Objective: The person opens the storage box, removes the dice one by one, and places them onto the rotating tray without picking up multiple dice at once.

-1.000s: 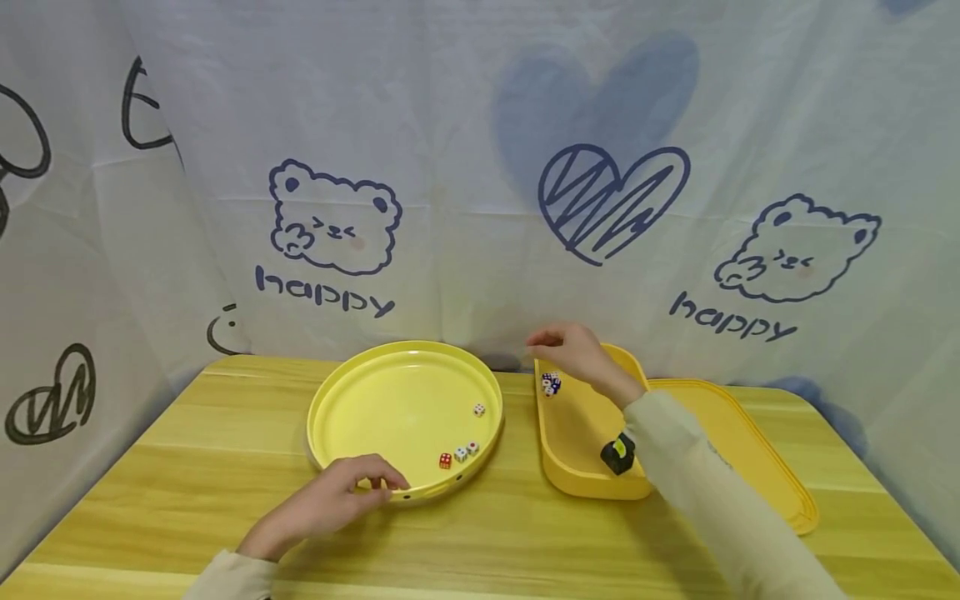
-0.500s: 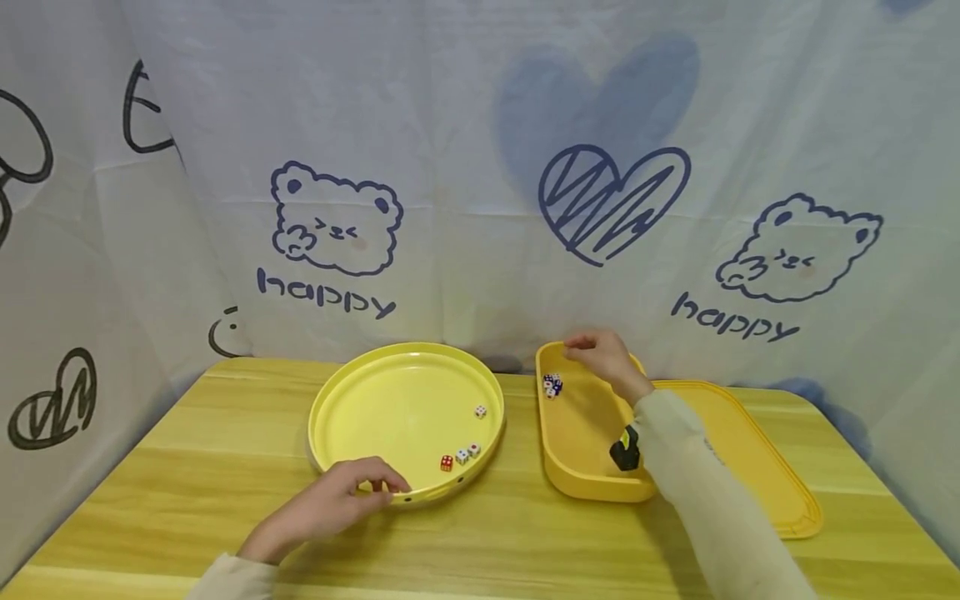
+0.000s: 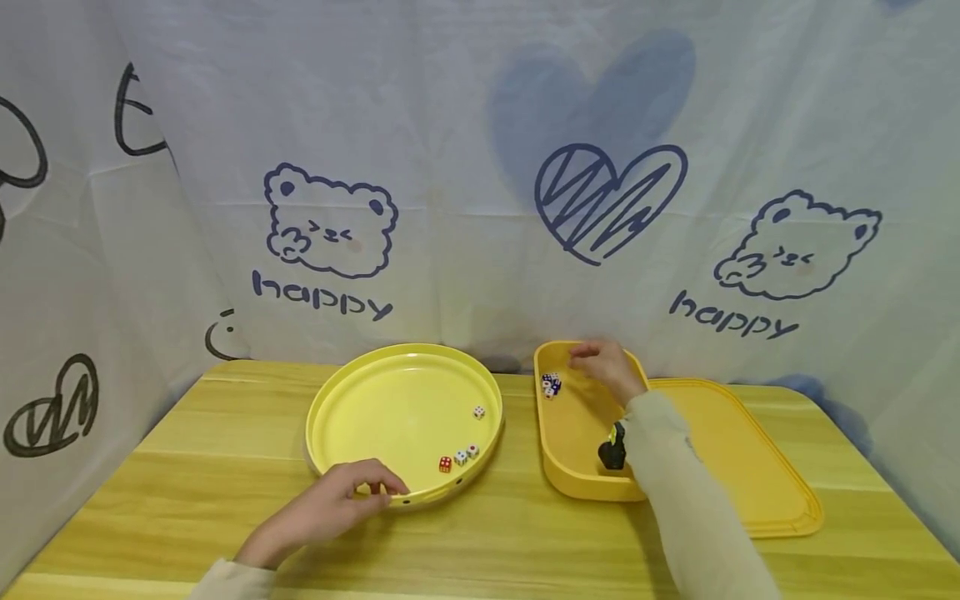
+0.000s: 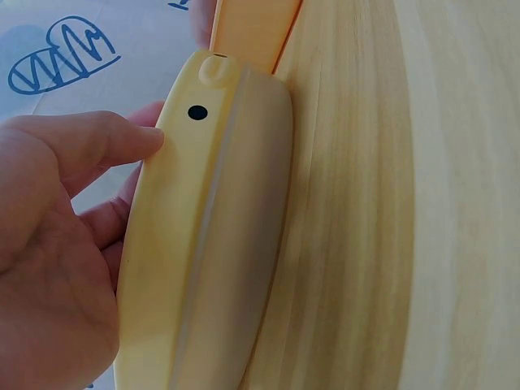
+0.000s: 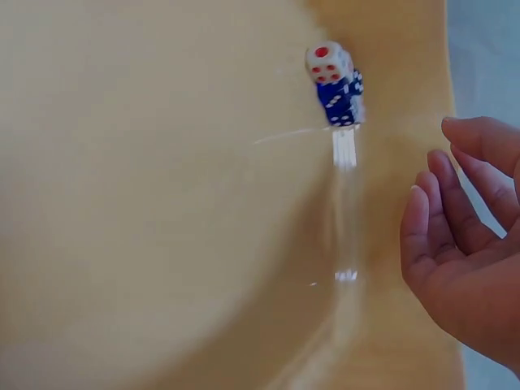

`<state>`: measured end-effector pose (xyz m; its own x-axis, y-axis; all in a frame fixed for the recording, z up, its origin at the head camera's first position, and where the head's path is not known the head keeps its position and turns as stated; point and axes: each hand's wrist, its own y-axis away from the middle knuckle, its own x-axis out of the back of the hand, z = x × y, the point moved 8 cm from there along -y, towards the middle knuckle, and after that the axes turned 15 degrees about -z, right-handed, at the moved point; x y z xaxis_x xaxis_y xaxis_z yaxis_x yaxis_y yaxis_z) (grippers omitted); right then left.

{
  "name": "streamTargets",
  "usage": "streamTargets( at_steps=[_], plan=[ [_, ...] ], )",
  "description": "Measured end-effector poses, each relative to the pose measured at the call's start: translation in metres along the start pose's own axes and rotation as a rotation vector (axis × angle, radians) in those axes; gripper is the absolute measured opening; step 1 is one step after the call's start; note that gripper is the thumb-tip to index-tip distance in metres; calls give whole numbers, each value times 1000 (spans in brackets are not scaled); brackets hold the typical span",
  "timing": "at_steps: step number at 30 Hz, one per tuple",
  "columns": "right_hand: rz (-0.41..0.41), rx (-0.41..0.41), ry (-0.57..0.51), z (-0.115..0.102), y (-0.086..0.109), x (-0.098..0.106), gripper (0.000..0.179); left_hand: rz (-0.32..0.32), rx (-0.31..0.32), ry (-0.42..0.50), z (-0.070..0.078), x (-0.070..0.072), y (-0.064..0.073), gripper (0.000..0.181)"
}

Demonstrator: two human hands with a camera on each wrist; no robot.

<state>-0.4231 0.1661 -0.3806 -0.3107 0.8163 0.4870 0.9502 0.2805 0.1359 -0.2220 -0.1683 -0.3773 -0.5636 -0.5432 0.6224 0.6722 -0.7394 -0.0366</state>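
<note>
My left hand (image 3: 337, 500) pinches the near rim of a round yellow tray (image 3: 327, 400). In the left wrist view, the thumb lies on the tray's outer wall (image 4: 175, 236) and the other fingers are behind it. Inside the tray, a red die (image 3: 446, 464) and white dice (image 3: 461, 457) sit near the front right, and another white die (image 3: 478, 412) lies farther back. Over the back of an orange-yellow box (image 3: 592, 487) hovers my right hand (image 3: 606, 367), fingers loosely bent around nothing. Blue and white dice (image 5: 335, 85) are clustered at the box's back left, apart from the fingertips.
A flat orange-yellow lid (image 3: 750, 467) lies right of the box, partly behind my right sleeve. The wooden table (image 3: 480, 550) meets a printed white curtain (image 3: 465, 275) at the back. A black device (image 3: 612, 452) is worn at my right wrist.
My right hand has moved right from the box's back-left corner, then slightly lower over its back part. My left hand keeps its place on the tray rim, and the dice look unmoved.
</note>
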Motion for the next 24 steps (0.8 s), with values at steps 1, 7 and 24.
streamTargets(
  at_steps=[1, 7, 24],
  plan=[
    [-8, -6, 0, 2, 0, -1, 29, 0, 1, 1, 0, 0, 0, 14],
    [-64, 15, -45, 9, 2, -10, 32, -1, -2, -2, 0, 0, 1, 14],
    [-45, -103, -29, 26, -5, -25, 28, -1, 7, 0, -1, -2, 0, 14]
  ],
)
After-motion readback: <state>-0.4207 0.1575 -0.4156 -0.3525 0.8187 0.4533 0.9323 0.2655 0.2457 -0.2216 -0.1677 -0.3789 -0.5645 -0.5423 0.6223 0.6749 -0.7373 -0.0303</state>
